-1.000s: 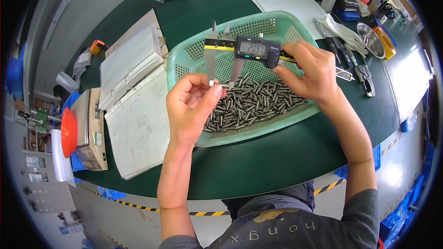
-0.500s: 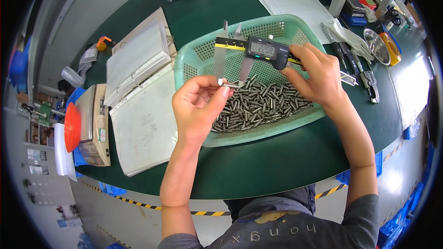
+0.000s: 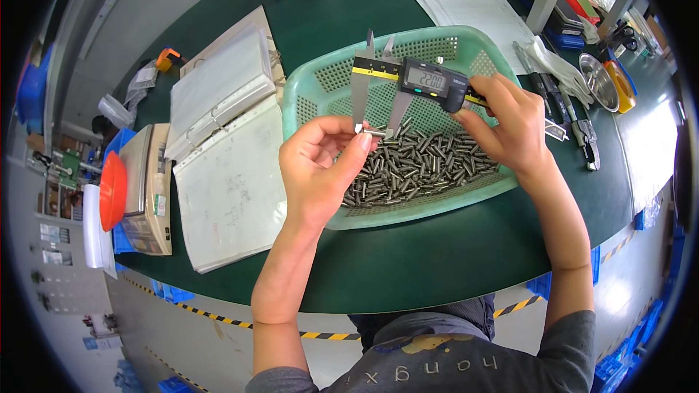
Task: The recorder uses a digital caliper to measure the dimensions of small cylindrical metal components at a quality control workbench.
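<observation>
My right hand [image 3: 510, 120] grips the body end of a digital caliper [image 3: 424, 81], whose display is lit with digits. The caliper lies level above the basket, jaws pointing down. Between the lower jaw tips sits a small metal pin [image 3: 374, 132], pinched by the thumb and fingers of my left hand [image 3: 324, 164]. Below both hands a green plastic basket [image 3: 309, 87] with perforated walls holds a heap of loose metal pins [image 3: 429, 164].
Left of the basket lies an open ring binder [image 3: 233, 182] with paper sheets; beyond it stands a scale [image 3: 149, 189] with an orange-red dish [image 3: 113, 191]. To the right are white gloves [image 3: 561, 69], a second caliper [image 3: 582, 135] and a metal bowl [image 3: 599, 81]. Papers [image 3: 477, 18] lie behind.
The view has shifted slightly, so the hands and caliper appear a little further right. The grip on the pin and caliper is the same; the last display digit differs.
</observation>
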### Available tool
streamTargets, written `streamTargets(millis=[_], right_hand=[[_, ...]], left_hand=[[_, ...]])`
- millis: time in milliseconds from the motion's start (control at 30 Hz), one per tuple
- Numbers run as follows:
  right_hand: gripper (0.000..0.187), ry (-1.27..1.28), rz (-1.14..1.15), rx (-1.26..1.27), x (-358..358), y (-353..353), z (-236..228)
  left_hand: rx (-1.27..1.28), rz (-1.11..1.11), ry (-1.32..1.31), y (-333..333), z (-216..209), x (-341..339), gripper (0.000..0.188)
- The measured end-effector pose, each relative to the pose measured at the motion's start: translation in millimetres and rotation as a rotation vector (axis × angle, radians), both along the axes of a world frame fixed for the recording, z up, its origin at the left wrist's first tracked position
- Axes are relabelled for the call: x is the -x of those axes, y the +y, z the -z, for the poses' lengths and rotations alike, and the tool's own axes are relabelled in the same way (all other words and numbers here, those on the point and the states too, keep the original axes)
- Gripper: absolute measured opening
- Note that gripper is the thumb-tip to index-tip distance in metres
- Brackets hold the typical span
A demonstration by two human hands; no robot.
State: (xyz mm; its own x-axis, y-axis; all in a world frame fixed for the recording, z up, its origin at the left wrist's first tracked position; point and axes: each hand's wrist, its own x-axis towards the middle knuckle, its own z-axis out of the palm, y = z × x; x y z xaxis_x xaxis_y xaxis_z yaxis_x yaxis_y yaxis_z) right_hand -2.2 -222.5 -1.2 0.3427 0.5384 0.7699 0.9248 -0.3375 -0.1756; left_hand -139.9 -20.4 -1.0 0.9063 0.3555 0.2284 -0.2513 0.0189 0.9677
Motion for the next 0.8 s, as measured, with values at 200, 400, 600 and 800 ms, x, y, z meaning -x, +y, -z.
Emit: streamTargets(millis=[200, 400, 600, 800], right_hand=[[0.032, -0.011, -0.015, -0.016, -3, -1, 1], [0.033, -0.042, 0.009, 0.009, -2, -1, 3], [0.033, -0.046, 0.017, 0.025, -2, -1, 4], [0.031, -0.036, 0.073, 0.062, -4, -3, 7]], left_hand=[[0.017, 0.018, 0.005, 0, 1, -2, 0.014], [0.011, 0.096, 0.090, 4, 1, 0, 0.015], [0.026, 0.090, 0.102, 6, 2, 1, 0.016], [-0.328, 0.023, 0.162, 12, -3, -2, 0.016]])
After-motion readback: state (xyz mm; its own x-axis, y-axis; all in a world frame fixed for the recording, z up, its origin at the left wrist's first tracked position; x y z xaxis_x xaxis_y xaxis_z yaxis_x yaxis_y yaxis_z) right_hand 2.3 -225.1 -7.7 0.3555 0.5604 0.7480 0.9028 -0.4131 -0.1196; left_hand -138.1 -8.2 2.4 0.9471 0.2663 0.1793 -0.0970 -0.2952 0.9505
